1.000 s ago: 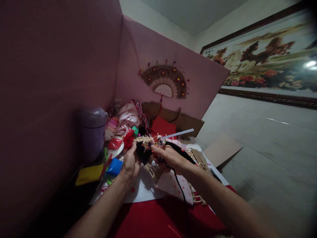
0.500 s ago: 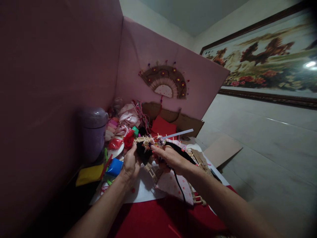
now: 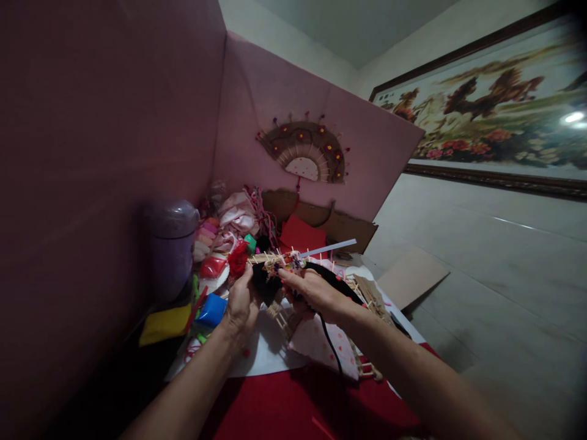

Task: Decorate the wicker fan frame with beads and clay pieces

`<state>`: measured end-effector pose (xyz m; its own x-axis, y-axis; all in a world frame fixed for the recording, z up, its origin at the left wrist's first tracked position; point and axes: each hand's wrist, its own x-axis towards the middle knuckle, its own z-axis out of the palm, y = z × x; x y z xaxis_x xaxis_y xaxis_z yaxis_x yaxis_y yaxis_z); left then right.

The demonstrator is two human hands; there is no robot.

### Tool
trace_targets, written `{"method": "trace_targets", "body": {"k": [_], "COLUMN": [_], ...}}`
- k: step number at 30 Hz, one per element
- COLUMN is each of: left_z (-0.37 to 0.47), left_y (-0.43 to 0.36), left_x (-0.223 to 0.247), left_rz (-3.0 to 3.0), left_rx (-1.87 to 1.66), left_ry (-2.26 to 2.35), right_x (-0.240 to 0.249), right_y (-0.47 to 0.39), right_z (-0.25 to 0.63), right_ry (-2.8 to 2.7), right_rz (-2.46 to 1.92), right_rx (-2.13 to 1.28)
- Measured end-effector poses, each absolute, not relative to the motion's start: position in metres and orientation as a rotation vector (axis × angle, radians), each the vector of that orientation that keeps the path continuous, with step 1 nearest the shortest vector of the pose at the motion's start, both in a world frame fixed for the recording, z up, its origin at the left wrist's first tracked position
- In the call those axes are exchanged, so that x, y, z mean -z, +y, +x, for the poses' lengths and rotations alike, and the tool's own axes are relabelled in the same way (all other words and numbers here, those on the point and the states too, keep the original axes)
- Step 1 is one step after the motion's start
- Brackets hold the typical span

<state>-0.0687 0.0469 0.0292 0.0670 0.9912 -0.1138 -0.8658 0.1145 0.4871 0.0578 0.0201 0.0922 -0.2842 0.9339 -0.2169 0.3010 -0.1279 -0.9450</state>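
Observation:
A fan-shaped craft piece (image 3: pixel 323 345) of sticks, black fabric and pink dotted cloth is held up over the table. My left hand (image 3: pixel 242 302) grips the left end of its black fabric (image 3: pixel 265 282). On the fabric's upper part, my right hand (image 3: pixel 312 290) has its fingers closed near a cluster of small colourful decorations (image 3: pixel 284 263); what they pinch is too small to make out. A black cord (image 3: pixel 331 345) hangs below my right hand. Behind the decorations a translucent whitish stick (image 3: pixel 330 247) points up to the right.
To the left stand a purple canister (image 3: pixel 172 250), a yellow packet (image 3: pixel 165 324) and a blue packet (image 3: pixel 212 310). Red sheets (image 3: pixel 302 235) and cardboard (image 3: pixel 353 226) lie behind. A finished-looking fan (image 3: pixel 305 146) hangs on the pink panel (image 3: pixel 380 140). Red cloth (image 3: pixel 275 406) covers the near edge.

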Motion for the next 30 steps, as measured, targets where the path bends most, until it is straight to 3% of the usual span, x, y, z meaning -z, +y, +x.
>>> {"method": "trace_targets", "body": {"k": [30], "left_z": [-0.0693], "left_y": [0.0465], "left_x": [-0.0319], "left_rz": [0.344], "left_rx": [-1.429], "left_ry": [0.486], "right_x": [-0.0942], "right_y": [0.0148], "right_z": [0.06], "right_ry": [-1.505], "right_rz": [-1.351], "right_rx": [-1.489]}}
